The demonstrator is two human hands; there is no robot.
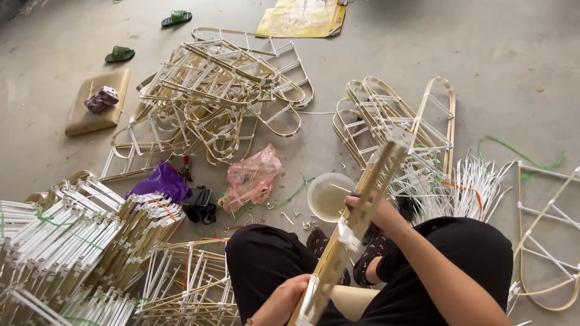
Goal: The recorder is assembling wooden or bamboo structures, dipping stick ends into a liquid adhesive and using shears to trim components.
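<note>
I see my right hand closed around the middle of a bamboo frame, my left hand gripping its lower end. A white bowl sits just beside the right hand on the floor.

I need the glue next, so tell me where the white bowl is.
The white bowl sits on the floor mid-frame, just ahead of the knees, between the pink plastic bag and the right hand gripping the bamboo frame.

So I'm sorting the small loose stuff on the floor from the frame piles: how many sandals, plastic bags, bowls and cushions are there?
Green sandals: 2
Plastic bags: 2, one pink, one purple
White bowl: 1
Tan cushion: 1
Total: 6
</note>
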